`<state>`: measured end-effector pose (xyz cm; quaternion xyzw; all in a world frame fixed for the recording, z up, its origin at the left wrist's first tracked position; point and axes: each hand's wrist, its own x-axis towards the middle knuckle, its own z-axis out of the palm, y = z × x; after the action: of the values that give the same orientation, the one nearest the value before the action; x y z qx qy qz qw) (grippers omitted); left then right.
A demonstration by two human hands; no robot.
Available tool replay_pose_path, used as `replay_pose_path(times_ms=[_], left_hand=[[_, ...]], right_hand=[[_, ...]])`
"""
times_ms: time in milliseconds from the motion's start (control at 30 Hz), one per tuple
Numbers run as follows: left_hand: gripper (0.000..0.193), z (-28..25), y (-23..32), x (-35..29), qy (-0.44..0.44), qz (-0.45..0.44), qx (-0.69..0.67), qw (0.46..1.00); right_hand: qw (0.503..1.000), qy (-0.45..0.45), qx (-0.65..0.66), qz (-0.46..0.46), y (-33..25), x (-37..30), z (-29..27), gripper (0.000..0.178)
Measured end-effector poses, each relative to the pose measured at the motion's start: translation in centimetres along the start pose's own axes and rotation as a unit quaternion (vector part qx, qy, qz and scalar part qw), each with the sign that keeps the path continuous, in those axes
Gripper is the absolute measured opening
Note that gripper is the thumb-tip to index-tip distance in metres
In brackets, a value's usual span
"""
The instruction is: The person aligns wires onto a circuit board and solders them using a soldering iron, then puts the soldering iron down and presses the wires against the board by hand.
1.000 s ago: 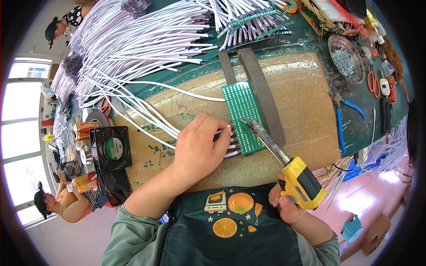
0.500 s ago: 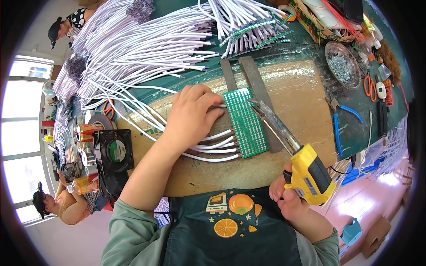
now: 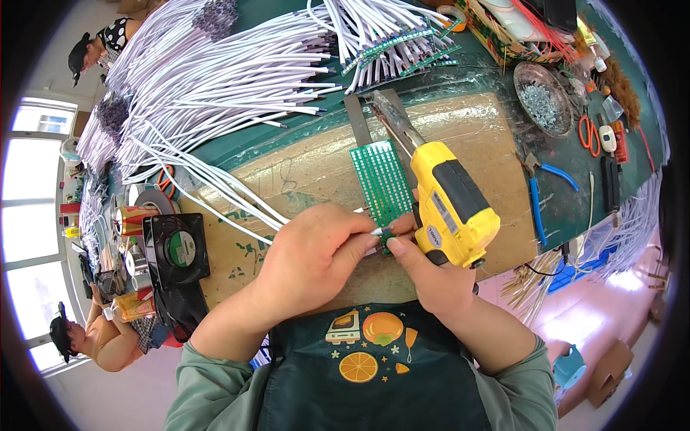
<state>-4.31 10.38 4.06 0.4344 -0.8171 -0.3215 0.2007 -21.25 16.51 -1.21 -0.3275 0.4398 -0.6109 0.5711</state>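
A green perforated circuit board point(image 3: 379, 172) lies across two dark metal bars on a worn brown work board. My left hand point(image 3: 305, 251) pinches the end of a white cable point(image 3: 378, 231) just over the board's lower edge. Close beside it, my right hand point(image 3: 435, 280) keeps a yellow soldering gun point(image 3: 454, 208) in its grasp. That hand's thumb and fingertip also reach the cable's end. The gun's metal tip points up and away, past the board's top edge. Several white cables run in from the left under my left hand, which hides where they meet the board.
Bundles of white cables point(image 3: 237, 79) spread over the far left. A black fan point(image 3: 176, 248) stands at the left edge. To the right are blue-handled pliers point(image 3: 535, 205), orange scissors point(image 3: 589, 136) and a round metal dish point(image 3: 544, 99). Two people are at the far left.
My left hand has moved down and right to the board's lower edge. My right hand has come up and left with the soldering gun, and both hands now meet at a cable end.
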Motion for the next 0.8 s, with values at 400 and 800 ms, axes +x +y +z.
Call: replay_pose_path(times_ms=[400,800], left_hand=[[0.01,0.3,-0.6,-0.3,0.052,-0.15,-0.147,0.976],[0.01,1.1,-3.8,1.6,0.041,-0.07,0.042,0.996]], right_hand=[[0.992,-0.037,-0.116,-0.023,0.2,-2.2,0.1,0.016],[0.987,-0.12,-0.083,0.074,0.4,-6.4,-5.6,0.007]])
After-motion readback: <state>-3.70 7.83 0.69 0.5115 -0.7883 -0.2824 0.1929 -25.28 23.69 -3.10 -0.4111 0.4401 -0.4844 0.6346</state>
